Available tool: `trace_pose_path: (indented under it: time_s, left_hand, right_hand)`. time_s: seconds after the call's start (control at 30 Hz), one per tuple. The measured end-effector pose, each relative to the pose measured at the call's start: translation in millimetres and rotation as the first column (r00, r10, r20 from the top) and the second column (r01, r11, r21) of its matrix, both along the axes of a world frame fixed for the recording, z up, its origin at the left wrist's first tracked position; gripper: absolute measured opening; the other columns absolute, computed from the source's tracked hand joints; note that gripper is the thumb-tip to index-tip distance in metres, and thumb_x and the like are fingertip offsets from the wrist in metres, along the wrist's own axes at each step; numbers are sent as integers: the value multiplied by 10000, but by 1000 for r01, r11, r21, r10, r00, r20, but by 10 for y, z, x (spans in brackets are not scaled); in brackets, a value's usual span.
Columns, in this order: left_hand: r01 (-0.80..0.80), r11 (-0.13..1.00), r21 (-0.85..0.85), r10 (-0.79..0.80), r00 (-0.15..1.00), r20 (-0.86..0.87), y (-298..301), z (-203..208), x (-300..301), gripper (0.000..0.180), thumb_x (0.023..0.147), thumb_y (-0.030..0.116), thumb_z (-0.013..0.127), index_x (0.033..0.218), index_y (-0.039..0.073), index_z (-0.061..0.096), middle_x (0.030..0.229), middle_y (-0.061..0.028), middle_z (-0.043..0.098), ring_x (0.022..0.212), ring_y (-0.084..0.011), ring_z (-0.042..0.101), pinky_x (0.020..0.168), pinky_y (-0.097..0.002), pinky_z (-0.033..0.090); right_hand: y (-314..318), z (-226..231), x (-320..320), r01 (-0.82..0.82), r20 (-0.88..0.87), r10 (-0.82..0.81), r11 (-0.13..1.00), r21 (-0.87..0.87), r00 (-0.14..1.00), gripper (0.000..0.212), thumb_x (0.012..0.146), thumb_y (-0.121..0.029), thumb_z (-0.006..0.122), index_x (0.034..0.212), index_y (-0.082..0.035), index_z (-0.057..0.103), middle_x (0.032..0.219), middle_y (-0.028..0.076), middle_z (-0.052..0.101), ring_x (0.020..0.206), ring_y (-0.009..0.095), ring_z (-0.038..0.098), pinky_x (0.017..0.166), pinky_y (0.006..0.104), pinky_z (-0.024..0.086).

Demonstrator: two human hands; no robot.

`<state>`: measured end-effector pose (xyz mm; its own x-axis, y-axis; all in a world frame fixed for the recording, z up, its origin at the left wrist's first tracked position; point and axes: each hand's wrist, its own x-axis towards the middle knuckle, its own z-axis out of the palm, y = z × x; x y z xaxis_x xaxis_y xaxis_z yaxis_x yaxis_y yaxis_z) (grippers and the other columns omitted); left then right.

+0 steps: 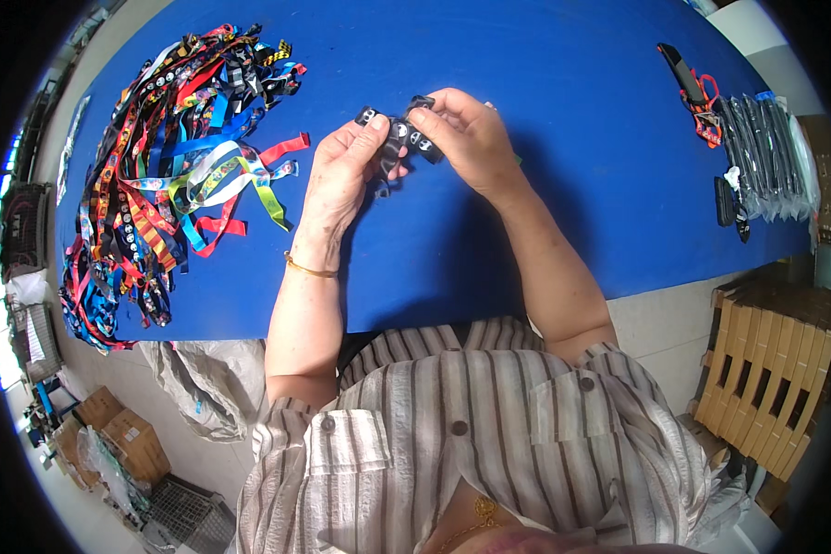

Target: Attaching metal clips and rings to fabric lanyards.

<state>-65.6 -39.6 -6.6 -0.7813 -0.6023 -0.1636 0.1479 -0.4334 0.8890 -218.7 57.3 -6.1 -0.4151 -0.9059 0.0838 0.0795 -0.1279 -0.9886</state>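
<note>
Above the blue table, a black printed ribbon [418, 140] with white designs is held folded between both hands. My left hand [349, 159] pinches one part of it between thumb and fingers. Its bent fingertips show behind the ribbon. My right hand [468, 140] grips another part, thumb on top and index finger curled over the upper end. A loose black end hangs below the left fingers. To the left lies a large heap of colourful printed ribbons [161, 166], several of its ends spreading toward my left wrist.
The blue tabletop [434, 268] stretches under both arms. At the right edge lie dark items in clear plastic bags [762, 157], a pair of orange-handled scissors [708, 106] and a small black object [725, 201]. Stacked cardboard [771, 369] stands at lower right, cardboard boxes [133, 443] at lower left.
</note>
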Motion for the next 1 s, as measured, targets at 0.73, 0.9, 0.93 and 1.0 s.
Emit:
trace_pose_path:
  time_s: [0.73,0.9,0.93,1.0]
  left_hand:
    - [-235,901,-363,223,972,-76,51,-74,-53,199,1003,193,610,1066,7,637,918,-4,646,794,-66,562,758,-209,450]
    - [-399,709,-582,477,879,-22,99,-80,-38,169,936,86,695,1081,18,639,938,12,641,784,-48,553,715,-187,451]
    - [-347,745,-570,407,913,-25,139,-67,-39,177,940,92,690,1093,18,640,950,7,646,803,-50,565,729,-190,459]
    - [-248,793,-557,297,955,-1,195,-44,-65,198,948,102,680,1123,18,640,980,-8,662,870,-59,599,781,-198,481]
  right_hand:
    - [-3,77,121,99,104,-96,995,-24,990,128,954,-134,624,893,-30,583,707,-32,592,644,12,497,538,195,375]
    - [-19,9,110,194,-11,-197,974,-113,980,112,940,-102,643,888,-29,575,701,-41,562,622,9,477,529,207,379]
    - [-27,-26,110,196,-11,-198,974,-112,980,112,940,-102,643,888,-29,575,701,-41,562,622,9,477,529,207,379]
    - [-44,-82,114,159,-98,-171,980,-117,980,114,942,-113,644,910,-19,588,710,-20,590,624,28,513,547,218,414]
